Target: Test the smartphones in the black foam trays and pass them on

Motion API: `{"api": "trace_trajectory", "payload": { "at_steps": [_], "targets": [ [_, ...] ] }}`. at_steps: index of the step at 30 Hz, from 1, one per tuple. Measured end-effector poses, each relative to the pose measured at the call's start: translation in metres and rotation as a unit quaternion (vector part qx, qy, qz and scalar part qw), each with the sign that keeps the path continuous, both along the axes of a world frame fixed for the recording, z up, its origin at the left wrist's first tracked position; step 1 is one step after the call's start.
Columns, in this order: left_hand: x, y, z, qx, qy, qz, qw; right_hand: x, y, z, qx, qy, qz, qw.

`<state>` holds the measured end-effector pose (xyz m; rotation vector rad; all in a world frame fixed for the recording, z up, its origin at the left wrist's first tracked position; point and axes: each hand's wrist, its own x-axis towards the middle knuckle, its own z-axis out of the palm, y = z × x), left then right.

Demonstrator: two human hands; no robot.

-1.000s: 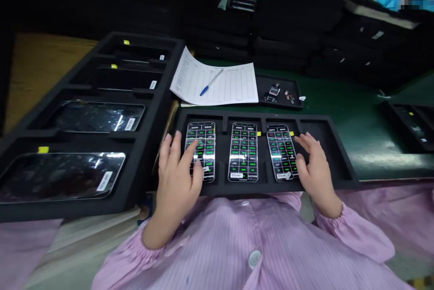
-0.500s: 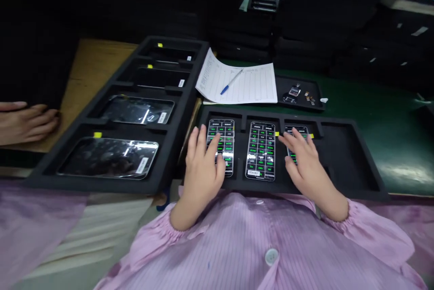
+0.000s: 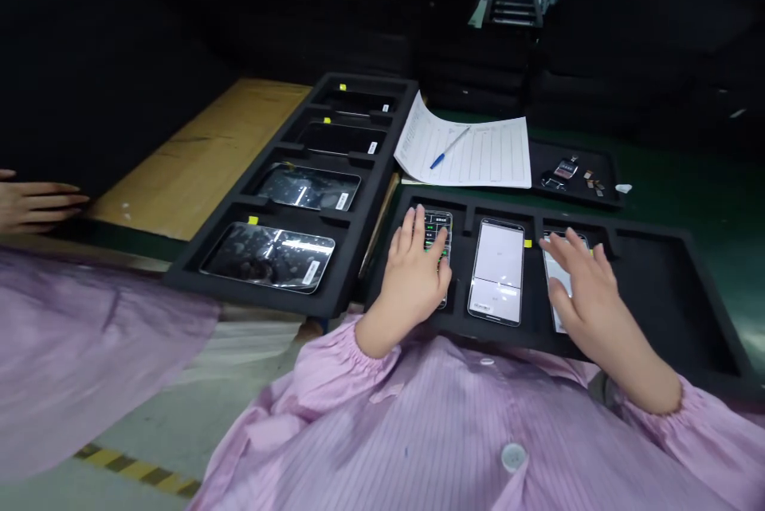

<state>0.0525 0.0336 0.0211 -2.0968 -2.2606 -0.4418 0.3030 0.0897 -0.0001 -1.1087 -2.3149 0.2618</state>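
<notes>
Three lit phones lie in compartments of a black foam tray (image 3: 651,300) in front of me. My left hand (image 3: 415,268) rests over the left phone (image 3: 443,230), fingers spread, hiding much of its dark grid of green labels. Beside it, the middle phone (image 3: 497,264) shows a mostly white screen with a dark dividing line, and no hand is on it. My right hand (image 3: 589,292) is over the right phone (image 3: 555,288), fingers apart, covering most of its white screen. Neither hand grips anything; whether the fingertips touch the glass I cannot tell.
At left, another black tray (image 3: 352,256) holds several dark-screened phones. Behind lie a paper form (image 3: 484,156) with a blue pen (image 3: 449,147) and a small black tray (image 3: 541,152) with little parts. A co-worker's hand (image 3: 39,204) is at far left; stacked black trays stand behind.
The middle and right phones' screens have turned from the dark grid with green labels to white. My view has swung left; both hands stay over the same phones.
</notes>
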Motion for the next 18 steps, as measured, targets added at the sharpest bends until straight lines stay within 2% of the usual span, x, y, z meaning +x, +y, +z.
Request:
{"api": "trace_trajectory", "payload": {
  "at_steps": [4,7,10,14,18],
  "targets": [
    [-0.003,0.004,0.011,0.004,0.015,-0.013,1.0,0.029,0.016,0.008,0.011,0.005,-0.049,0.999],
    [-0.007,0.011,0.021,0.022,0.011,0.011,1.0,0.051,0.037,0.013,0.009,-0.005,-0.081,0.997],
    [-0.014,0.025,0.025,0.031,0.003,0.045,0.999,0.064,0.064,0.01,0.001,-0.032,-0.078,0.996],
    [-0.023,0.045,0.015,0.015,-0.022,0.084,0.996,0.063,0.09,-0.009,0.009,-0.062,-0.061,0.996],
    [-0.028,0.055,0.0,0.025,-0.032,0.088,0.995,0.05,0.096,-0.028,-0.004,-0.078,-0.076,0.994]
  ]
}}
